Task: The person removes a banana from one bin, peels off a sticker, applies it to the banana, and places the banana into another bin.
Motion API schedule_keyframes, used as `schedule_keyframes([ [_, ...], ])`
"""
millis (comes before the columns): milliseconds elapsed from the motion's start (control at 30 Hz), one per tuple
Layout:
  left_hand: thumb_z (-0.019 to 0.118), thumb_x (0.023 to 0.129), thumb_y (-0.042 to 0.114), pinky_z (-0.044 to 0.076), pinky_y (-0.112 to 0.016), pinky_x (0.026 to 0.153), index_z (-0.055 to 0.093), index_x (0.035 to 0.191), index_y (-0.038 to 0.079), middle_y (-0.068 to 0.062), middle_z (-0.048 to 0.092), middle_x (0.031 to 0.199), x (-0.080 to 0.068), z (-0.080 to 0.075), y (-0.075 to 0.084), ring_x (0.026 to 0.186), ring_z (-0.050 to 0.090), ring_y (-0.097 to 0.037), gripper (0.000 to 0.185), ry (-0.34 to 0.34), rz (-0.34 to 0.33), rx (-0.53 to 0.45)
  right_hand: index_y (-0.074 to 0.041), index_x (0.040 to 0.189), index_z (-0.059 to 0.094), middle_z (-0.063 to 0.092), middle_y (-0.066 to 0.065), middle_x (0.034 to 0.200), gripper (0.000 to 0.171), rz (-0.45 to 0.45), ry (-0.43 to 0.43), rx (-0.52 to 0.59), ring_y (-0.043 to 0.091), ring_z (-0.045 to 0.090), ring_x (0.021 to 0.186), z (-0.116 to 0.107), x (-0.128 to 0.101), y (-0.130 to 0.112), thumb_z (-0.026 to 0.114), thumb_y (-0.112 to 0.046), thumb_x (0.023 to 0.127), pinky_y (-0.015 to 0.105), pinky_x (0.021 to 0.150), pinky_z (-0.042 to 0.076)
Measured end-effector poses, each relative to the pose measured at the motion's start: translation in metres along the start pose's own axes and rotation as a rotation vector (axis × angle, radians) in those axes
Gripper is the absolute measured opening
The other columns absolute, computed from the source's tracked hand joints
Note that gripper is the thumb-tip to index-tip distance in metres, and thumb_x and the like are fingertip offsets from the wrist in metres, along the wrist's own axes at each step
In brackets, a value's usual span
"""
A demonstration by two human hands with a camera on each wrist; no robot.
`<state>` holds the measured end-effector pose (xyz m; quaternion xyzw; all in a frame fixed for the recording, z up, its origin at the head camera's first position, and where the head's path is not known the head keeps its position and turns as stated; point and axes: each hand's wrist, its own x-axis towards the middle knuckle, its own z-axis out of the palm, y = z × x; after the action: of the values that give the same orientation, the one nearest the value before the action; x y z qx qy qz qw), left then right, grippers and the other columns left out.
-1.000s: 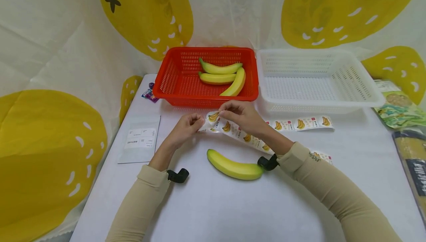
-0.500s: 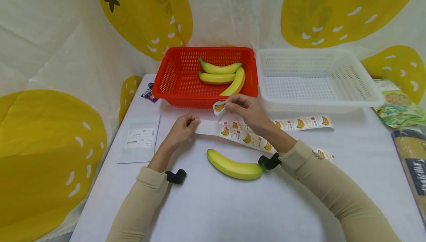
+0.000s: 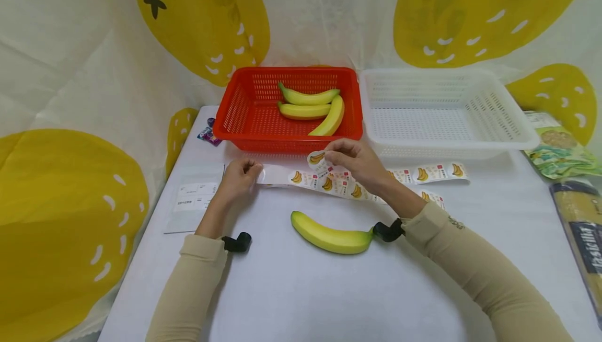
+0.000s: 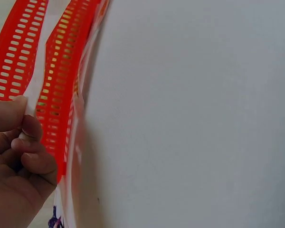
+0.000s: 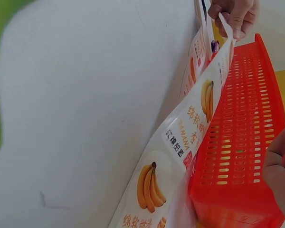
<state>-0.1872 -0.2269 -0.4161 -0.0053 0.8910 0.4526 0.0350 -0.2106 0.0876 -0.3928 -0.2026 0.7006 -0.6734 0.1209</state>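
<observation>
White cloth covers the table, and a pale backdrop printed with large yellow fruit shapes hangs behind it. At the far edge stand a red basket holding three bananas and, just to its right, a white basket.

A sticker strip printed with banana labels lies in front of the red basket and runs between the two hands. The left hand pinches the strip's blank left end, fingers curled around the paper; the left wrist view shows the thumb and fingertips closed on the thin white edge with the red basket wall right behind it. The right hand holds a single round banana sticker between thumb and fingertips, lifted just above the strip and near the red basket's front wall. The right wrist view looks along the strip toward the left hand gripping its far end.

Nearer the person, a single banana lies on the cloth, apart from both hands and just below the strip. A second strip of stickers lies in front of the white basket. A clear bag with a white label rests beside the left hand, and packaged goods sit at the table's right edge.
</observation>
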Motion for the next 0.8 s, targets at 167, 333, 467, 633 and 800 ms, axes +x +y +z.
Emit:
schedule_keyframes([
  [167, 0.059, 0.102, 0.015, 0.044, -0.026, 0.064, 0.066, 0.099, 0.000, -0.009, 0.056, 0.084, 0.002, 0.001, -0.004, 0.080, 0.051, -0.023, 0.017, -0.009, -0.022, 0.045, -0.009, 0.105, 0.068, 0.066, -0.008, 0.092, 0.007, 0.007, -0.016, -0.024, 0.012, 0.060, 0.088, -0.003, -0.005, 0.001, 0.063, -0.008, 0.100, 0.027, 0.086, 0.053],
  [333, 0.062, 0.101, 0.014, 0.045, -0.025, 0.066, 0.071, 0.102, 0.000, -0.013, 0.064, 0.090, 0.000, 0.002, -0.005, 0.082, 0.053, -0.023, 0.017, -0.017, -0.029, 0.072, -0.004, 0.108, 0.067, 0.066, -0.007, 0.090, 0.010, 0.033, -0.012, -0.045, 0.012, 0.059, 0.087, -0.005, -0.009, 0.002, 0.064, -0.010, 0.100, 0.023, 0.084, 0.053],
  [467, 0.065, 0.100, 0.017, 0.047, -0.025, 0.068, 0.075, 0.106, 0.002, -0.014, 0.070, 0.095, -0.002, 0.002, -0.003, 0.084, 0.056, -0.023, 0.019, -0.012, -0.049, 0.076, -0.001, 0.110, 0.066, 0.066, -0.008, 0.091, 0.014, 0.046, -0.003, -0.046, 0.011, 0.060, 0.087, -0.004, -0.009, 0.002, 0.064, -0.010, 0.100, 0.021, 0.084, 0.053],
  [633, 0.066, 0.100, 0.024, 0.050, -0.024, 0.069, 0.076, 0.114, 0.004, -0.014, 0.074, 0.104, -0.003, 0.003, -0.001, 0.088, 0.060, -0.025, 0.027, -0.007, -0.048, 0.139, 0.004, 0.113, 0.064, 0.066, -0.009, 0.090, 0.019, 0.036, -0.010, -0.052, 0.011, 0.060, 0.087, -0.005, -0.010, 0.003, 0.064, -0.011, 0.100, 0.021, 0.084, 0.054],
  [800, 0.064, 0.100, 0.023, 0.054, -0.031, 0.074, 0.075, 0.116, 0.001, -0.016, 0.076, 0.104, -0.004, 0.002, 0.001, 0.087, 0.063, -0.027, 0.030, 0.021, 0.027, 0.217, 0.004, 0.114, 0.064, 0.065, -0.008, 0.090, 0.020, 0.032, -0.008, -0.073, 0.012, 0.059, 0.087, -0.006, -0.011, 0.003, 0.063, -0.011, 0.100, 0.023, 0.083, 0.054],
])
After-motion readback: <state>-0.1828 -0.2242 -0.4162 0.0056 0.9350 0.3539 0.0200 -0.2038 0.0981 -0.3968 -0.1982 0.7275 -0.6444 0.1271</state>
